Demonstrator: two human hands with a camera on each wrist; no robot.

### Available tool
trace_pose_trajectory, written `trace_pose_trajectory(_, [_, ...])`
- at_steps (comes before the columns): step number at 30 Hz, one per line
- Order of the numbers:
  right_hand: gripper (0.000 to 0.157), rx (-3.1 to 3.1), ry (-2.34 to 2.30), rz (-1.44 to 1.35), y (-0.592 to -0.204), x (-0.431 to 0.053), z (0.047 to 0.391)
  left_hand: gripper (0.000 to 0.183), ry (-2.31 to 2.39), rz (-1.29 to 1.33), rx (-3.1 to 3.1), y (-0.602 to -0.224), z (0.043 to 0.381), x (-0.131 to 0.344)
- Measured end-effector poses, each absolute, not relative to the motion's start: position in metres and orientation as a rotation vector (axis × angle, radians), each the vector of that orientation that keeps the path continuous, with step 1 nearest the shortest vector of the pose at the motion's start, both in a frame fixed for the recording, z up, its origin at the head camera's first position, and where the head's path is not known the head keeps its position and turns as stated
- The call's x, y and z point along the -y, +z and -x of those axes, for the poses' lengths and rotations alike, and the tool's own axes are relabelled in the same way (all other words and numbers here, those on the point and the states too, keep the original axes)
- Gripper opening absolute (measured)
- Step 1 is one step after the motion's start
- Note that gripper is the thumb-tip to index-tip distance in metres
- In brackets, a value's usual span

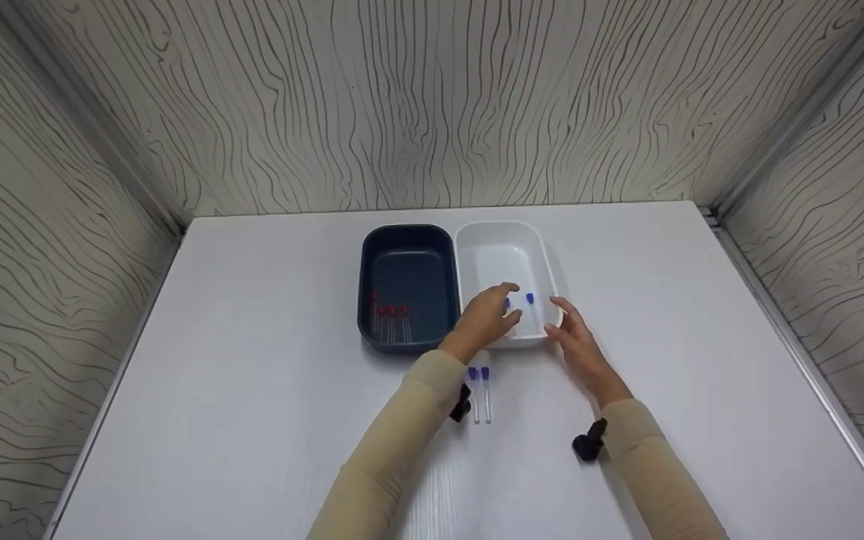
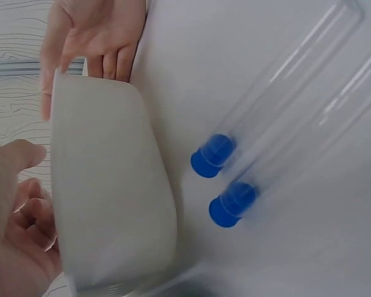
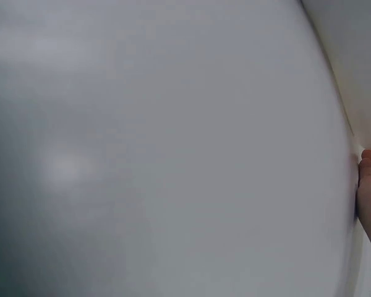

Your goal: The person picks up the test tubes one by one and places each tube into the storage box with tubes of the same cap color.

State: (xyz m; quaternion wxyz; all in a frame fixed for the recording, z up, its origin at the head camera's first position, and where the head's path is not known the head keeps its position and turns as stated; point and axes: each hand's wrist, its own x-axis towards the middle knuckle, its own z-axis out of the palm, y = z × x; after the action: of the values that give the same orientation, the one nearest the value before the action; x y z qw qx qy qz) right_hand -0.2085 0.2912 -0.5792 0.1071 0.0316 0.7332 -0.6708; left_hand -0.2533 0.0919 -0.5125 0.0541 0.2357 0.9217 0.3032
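Observation:
My left hand (image 1: 483,319) is over the near part of the white tray (image 1: 503,234), thumb and forefinger spread apart. Between them in the head view shows a blue cap (image 1: 506,303); another blue-capped tube (image 1: 530,299) lies just to the right. In the left wrist view the left hand (image 2: 25,216) is beside the tray's rim, holding nothing. At the tray's near right corner, my right hand (image 1: 580,345) grips the wall, its digits on both sides of the rim. Two clear tubes with blue caps (image 1: 485,373) lie side by side on the table, in front of the tray.
A dark blue tray (image 1: 409,346) stands against the white one on its left, with several red-capped tubes (image 1: 391,310) inside. The white table (image 1: 252,360) ends at a patterned back wall (image 1: 432,105). A black wrist camera (image 1: 588,448) sits at the right sleeve.

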Motion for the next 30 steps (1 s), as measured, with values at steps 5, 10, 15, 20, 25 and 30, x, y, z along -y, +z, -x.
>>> trace_pose_trajectory(5, [0.061, -2.163, -1.976, -0.068, -0.580, -0.292, 0.209, 0.043, 0.973, -0.787, -2.782, -0.511, 0.248, -0.084])
trace_pose_trajectory(10, [0.061, -2.165, -1.975, -0.068, -0.581, -0.291, 0.208, 0.042, 1.053, -0.853, -2.737, -0.513, 0.238, -0.075])
trace_pose_trajectory(15, [0.061, -2.169, -1.976, -0.073, -0.582, -0.290, 0.208, 0.040, 1.081, -0.915, -2.714, -0.514, 0.229, -0.068])
trace_pose_trajectory(20, [0.061, -2.158, -1.991, -0.057, -0.581, -0.287, 0.209, 0.039, 1.139, -0.965, -2.680, -0.515, 0.219, -0.059])
trace_pose_trajectory(25, [0.062, -2.140, -2.070, 0.002, -0.581, -0.285, 0.209, 0.036, 1.194, -0.983, -2.646, -0.518, 0.208, -0.047])
trace_pose_trajectory(30, [0.062, -2.217, -2.049, -0.080, -0.577, -0.288, 0.209, 0.035, 1.244, -0.935, -2.611, -0.520, 0.199, -0.038])
